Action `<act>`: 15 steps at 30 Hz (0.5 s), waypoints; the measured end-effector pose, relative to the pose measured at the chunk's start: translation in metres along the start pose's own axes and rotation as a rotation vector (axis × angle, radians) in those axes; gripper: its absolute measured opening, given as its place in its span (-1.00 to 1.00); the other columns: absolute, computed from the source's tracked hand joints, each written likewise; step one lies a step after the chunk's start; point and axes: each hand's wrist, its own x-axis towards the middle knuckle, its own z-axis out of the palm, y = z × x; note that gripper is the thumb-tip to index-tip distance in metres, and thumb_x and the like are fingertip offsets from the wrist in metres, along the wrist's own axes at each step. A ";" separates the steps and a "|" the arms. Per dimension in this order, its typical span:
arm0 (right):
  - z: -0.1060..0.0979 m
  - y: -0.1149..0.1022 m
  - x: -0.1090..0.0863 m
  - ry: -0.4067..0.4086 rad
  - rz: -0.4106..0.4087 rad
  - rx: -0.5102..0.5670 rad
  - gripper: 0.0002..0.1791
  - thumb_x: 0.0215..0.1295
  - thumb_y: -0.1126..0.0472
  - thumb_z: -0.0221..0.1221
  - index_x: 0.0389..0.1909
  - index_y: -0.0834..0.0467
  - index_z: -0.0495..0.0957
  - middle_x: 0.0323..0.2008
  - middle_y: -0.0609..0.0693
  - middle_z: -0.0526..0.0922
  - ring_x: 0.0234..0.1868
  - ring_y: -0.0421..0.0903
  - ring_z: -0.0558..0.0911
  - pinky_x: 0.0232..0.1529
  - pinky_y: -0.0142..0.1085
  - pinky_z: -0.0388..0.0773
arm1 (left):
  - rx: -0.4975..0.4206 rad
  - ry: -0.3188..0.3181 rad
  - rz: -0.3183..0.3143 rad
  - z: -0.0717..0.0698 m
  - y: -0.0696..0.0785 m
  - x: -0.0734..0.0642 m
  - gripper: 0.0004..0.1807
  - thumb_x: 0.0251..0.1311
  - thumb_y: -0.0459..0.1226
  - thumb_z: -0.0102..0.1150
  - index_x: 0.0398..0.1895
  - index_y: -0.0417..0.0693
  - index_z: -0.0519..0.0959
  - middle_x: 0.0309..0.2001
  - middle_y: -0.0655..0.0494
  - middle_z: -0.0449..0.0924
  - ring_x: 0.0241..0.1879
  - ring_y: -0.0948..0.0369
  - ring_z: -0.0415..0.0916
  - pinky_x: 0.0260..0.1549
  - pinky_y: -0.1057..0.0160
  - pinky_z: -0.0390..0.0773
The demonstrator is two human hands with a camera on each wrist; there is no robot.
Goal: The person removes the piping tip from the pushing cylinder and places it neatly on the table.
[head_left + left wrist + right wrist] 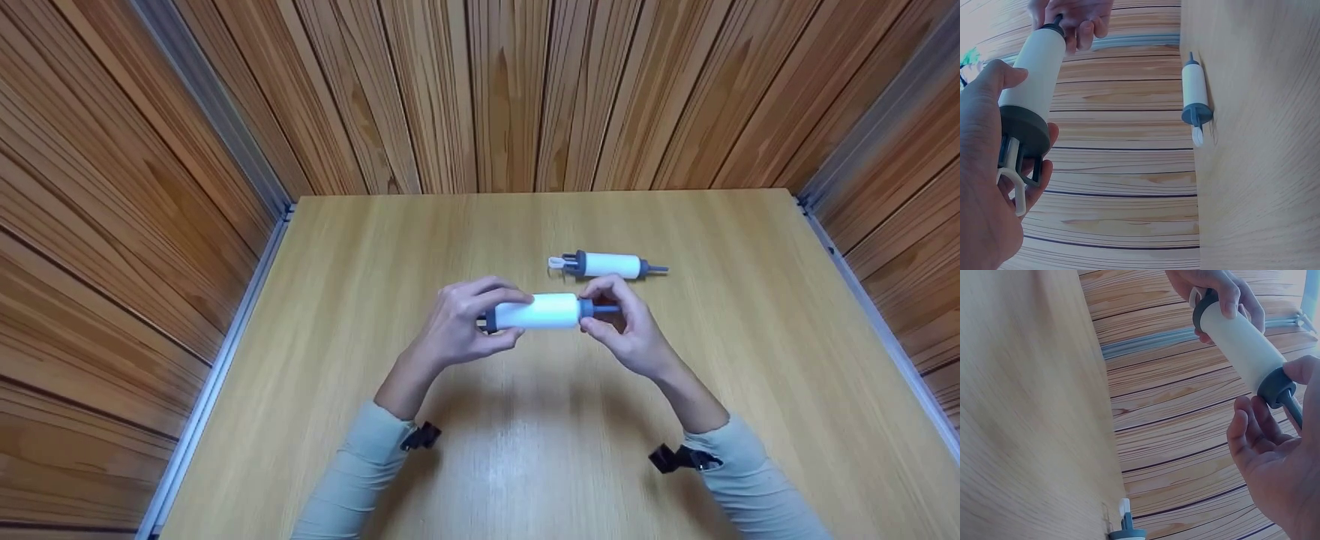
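A big white syringe point(553, 311) with dark grey end caps lies level between the two hands, raised above the table. My left hand point(454, 322) grips its barrel near the handle end, thumb on one side and fingers on the other. In the left wrist view, a white plunger handle point(1016, 185) sticks out of the dark grip there. At the other end, my right hand point(634, 337) pinches the dark cap point(1276, 387) where the thin nozzle comes out. Its other fingers lie curled below the cap.
Just behind the hands, a second syringe point(611, 265) of the same look rests on the wooden table point(360, 247), nozzle to the right. Wood-plank walls point(510, 97) with metal rails point(225, 360) enclose the table at the back and sides.
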 end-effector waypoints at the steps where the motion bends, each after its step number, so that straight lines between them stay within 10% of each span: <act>1: 0.000 0.001 0.000 -0.003 -0.009 0.003 -0.61 0.38 0.66 0.21 0.17 0.58 0.39 0.06 -0.16 0.64 0.02 -0.26 0.70 0.05 -0.46 0.73 | -0.002 0.001 -0.001 0.000 0.000 0.000 -0.62 0.23 -0.17 0.61 0.10 -0.02 0.84 0.03 -0.04 0.88 -0.11 0.01 0.85 -0.21 0.10 0.83; 15: 0.000 -0.003 0.003 0.022 0.007 -0.070 -0.63 0.40 0.60 0.22 0.17 0.54 0.40 0.03 -0.16 0.68 -0.05 -0.26 0.74 -0.10 -0.43 0.75 | -0.002 0.002 0.001 -0.002 0.000 0.001 -0.61 0.23 -0.16 0.61 0.11 -0.01 0.83 0.04 -0.05 0.87 -0.09 0.00 0.86 -0.17 0.07 0.85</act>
